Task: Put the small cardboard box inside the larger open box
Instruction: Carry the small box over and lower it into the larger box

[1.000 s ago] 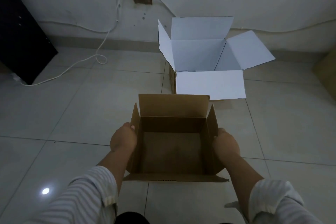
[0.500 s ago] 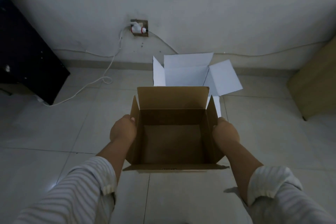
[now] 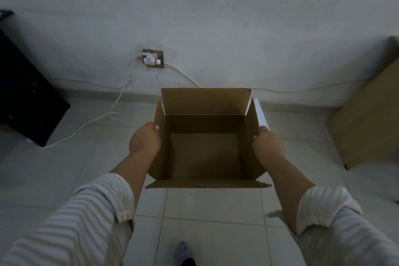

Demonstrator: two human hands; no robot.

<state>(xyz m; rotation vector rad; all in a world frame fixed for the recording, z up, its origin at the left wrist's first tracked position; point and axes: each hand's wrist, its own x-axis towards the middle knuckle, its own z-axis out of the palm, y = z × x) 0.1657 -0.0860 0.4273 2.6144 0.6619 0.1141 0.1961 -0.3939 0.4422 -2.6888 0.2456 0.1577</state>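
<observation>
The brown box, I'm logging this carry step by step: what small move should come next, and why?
Probably carry the brown box a little further forward. Both the left hand and right hand grip its sides, and only a sliver of the white box shows behind its right flap, so it hangs in front of the target.

I see a plain brown small cardboard box [image 3: 205, 147]; a white flap of the larger box [image 3: 260, 114] behind it; grey-and-white striped sleeves [image 3: 86, 218]; pale grey floor tiles [image 3: 211, 207]; a black panel [image 3: 26, 101]; a white plug with red bands [image 3: 151, 61].
</observation>
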